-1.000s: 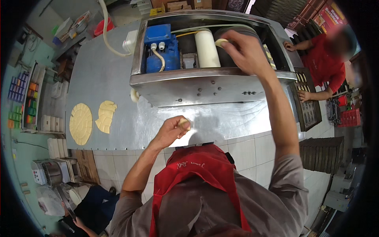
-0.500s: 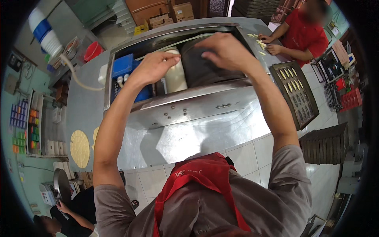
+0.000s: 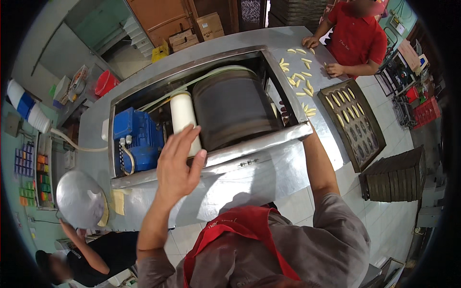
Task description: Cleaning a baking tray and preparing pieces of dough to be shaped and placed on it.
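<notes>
My left hand (image 3: 178,161), fingers stretched out, is over the front rim of a metal-framed machine (image 3: 235,149). Its fingertips overlap the lower end of a white roller (image 3: 181,113); I cannot tell whether they touch it. Beside the roller is a large dark drum (image 3: 233,110) with a pale belt along its far side. A blue motor (image 3: 137,137) sits at the frame's left end. My right forearm (image 3: 321,165) reaches up to the frame's right corner, where the frame hides most of the hand. Whatever it touches is out of sight.
Small dough rolls (image 3: 300,77) lie right of the machine, near a co-worker in a red shirt (image 3: 357,38). A dark moulded tray (image 3: 353,120) holds several rolls, above stacked trays (image 3: 394,175). Lower left, another person holds a round metal disc (image 3: 81,199) by flat dough (image 3: 117,201).
My left hand came down from above the white roller to the front rim. My right hand left the space above the drum for the right end. The round disc moved over the table's left.
</notes>
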Available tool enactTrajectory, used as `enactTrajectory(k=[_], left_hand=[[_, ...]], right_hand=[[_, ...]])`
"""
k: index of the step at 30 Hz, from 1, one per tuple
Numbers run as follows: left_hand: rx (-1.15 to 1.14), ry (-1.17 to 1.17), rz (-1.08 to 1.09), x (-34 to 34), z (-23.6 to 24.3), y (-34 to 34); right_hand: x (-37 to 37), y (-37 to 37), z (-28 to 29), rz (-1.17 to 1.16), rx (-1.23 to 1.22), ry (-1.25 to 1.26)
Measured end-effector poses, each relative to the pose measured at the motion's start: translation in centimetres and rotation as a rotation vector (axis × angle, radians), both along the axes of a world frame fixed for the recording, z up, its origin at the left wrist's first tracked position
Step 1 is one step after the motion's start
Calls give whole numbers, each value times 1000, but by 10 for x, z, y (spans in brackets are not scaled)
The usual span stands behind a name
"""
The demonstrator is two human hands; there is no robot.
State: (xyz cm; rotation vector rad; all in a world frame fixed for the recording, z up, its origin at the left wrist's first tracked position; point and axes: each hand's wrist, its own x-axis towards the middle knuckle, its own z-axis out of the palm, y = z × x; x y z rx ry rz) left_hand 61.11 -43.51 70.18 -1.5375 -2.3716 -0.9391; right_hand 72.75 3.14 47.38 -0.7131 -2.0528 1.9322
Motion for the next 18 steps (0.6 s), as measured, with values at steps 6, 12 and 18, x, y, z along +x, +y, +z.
enactTrajectory(k=[6, 12, 18], left_hand=[[80, 190, 142, 12, -9, 15], [24, 134, 145, 9, -7, 10], [26, 123, 150, 10, -9, 12]], right_hand=[[6, -19, -19, -54, -107, -5], [20, -28, -25, -127, -201, -18], [26, -47, -32, -209, -287, -37]])
